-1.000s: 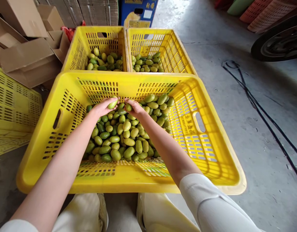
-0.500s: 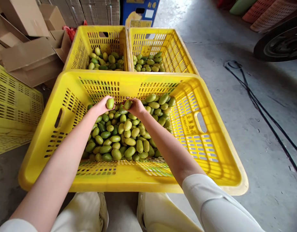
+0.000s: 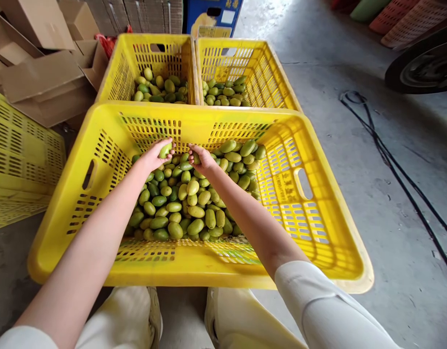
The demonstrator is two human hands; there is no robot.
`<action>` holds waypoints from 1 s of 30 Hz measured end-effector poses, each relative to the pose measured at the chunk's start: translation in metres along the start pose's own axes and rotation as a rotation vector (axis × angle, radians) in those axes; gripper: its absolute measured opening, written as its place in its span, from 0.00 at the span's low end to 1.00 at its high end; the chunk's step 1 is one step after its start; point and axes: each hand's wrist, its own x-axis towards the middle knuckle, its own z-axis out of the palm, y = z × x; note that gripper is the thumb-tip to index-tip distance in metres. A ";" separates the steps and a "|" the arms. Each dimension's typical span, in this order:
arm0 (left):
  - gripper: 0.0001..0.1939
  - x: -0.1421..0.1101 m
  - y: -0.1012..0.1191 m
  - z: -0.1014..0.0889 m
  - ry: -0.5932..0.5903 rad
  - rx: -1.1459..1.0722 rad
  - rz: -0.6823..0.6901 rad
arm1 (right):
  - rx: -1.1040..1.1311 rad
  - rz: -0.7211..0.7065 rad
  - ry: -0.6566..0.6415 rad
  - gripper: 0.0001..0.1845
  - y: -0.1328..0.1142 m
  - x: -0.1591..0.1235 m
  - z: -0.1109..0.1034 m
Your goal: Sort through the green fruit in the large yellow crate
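A big yellow slotted crate (image 3: 318,160) in front of me holds a heap of small green and yellowish oval fruits (image 3: 187,203). My left hand (image 3: 155,156) is closed around one fruit (image 3: 165,150) at the far side of the heap. Close beside it, my right hand (image 3: 202,159) grips another small fruit (image 3: 196,158), mostly hidden by the fingers. Both hands hover just above the pile near the crate's far wall.
Two smaller yellow crates, the left crate (image 3: 118,77) and the right crate (image 3: 270,72), stand behind with the same fruit. Flat cardboard boxes (image 3: 41,77) lie at the far left above another yellow crate (image 3: 20,160). A black cable (image 3: 391,165) runs over the concrete floor; a tyre (image 3: 423,68) is at the far right.
Both hands kept their fruits at the far side of the heap, turning them slightly in the fingers. The view shifted a little.
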 end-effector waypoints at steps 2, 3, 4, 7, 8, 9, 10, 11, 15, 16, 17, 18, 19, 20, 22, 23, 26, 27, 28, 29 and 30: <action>0.05 0.001 0.000 -0.001 -0.002 -0.042 -0.029 | -0.012 0.009 -0.008 0.14 -0.001 -0.001 -0.001; 0.07 0.002 0.000 -0.001 -0.006 -0.075 -0.031 | -0.008 0.011 -0.016 0.14 -0.001 -0.001 -0.001; 0.09 0.002 0.000 0.000 -0.009 -0.109 -0.030 | 0.007 0.014 -0.029 0.12 -0.002 -0.001 -0.001; 0.13 0.004 0.000 0.001 0.020 -0.157 -0.027 | 0.082 0.039 -0.092 0.07 -0.002 0.000 0.001; 0.12 0.005 -0.001 0.001 0.036 -0.145 -0.022 | 0.113 0.040 -0.108 0.06 -0.002 0.000 0.001; 0.11 0.006 -0.002 0.001 0.045 -0.123 -0.007 | 0.138 0.034 -0.114 0.06 -0.001 0.001 0.002; 0.09 0.007 -0.003 0.000 0.043 -0.098 0.016 | 0.152 0.018 -0.110 0.08 0.000 0.002 0.003; 0.07 0.008 -0.004 -0.002 0.033 -0.069 0.040 | 0.154 -0.001 -0.099 0.09 0.001 0.003 0.003; 0.05 0.011 -0.006 -0.008 0.033 0.053 0.063 | 0.088 -0.055 -0.001 0.14 0.005 0.007 0.002; 0.07 0.012 -0.007 -0.008 0.047 0.068 0.058 | 0.079 -0.060 0.031 0.15 0.005 0.008 0.001; 0.08 0.012 -0.007 -0.008 0.063 0.077 0.055 | 0.078 -0.065 0.057 0.16 0.005 0.009 0.000; 0.09 0.012 -0.007 -0.007 0.079 0.073 0.051 | 0.085 -0.072 0.069 0.17 0.004 0.009 -0.001; 0.09 0.011 -0.007 -0.006 0.092 0.063 0.047 | 0.097 -0.078 0.063 0.18 0.003 0.009 -0.002; 0.09 0.010 -0.007 -0.004 0.104 0.052 0.043 | 0.108 -0.085 0.042 0.19 0.002 0.009 -0.003; 0.12 0.008 -0.005 0.000 0.116 0.025 0.024 | 0.114 -0.087 -0.023 0.21 0.001 0.006 -0.004; 0.13 0.006 -0.005 0.002 0.115 0.013 0.011 | 0.103 -0.080 -0.049 0.20 0.001 0.004 -0.004; 0.12 0.003 -0.002 0.005 0.121 0.018 -0.031 | 0.048 -0.064 -0.058 0.15 0.000 0.000 -0.002; 0.12 0.002 -0.001 0.005 0.129 0.036 -0.041 | 0.041 -0.064 -0.052 0.14 0.000 0.000 -0.001; 0.12 0.003 -0.001 0.005 0.136 0.053 -0.045 | 0.044 -0.061 -0.051 0.14 -0.001 0.000 0.000; 0.12 0.003 0.000 0.005 0.136 0.058 -0.051 | 0.054 -0.049 -0.056 0.12 -0.002 0.000 0.001; 0.12 0.003 0.000 0.004 0.130 0.049 -0.058 | 0.066 -0.025 -0.069 0.11 -0.003 0.000 0.002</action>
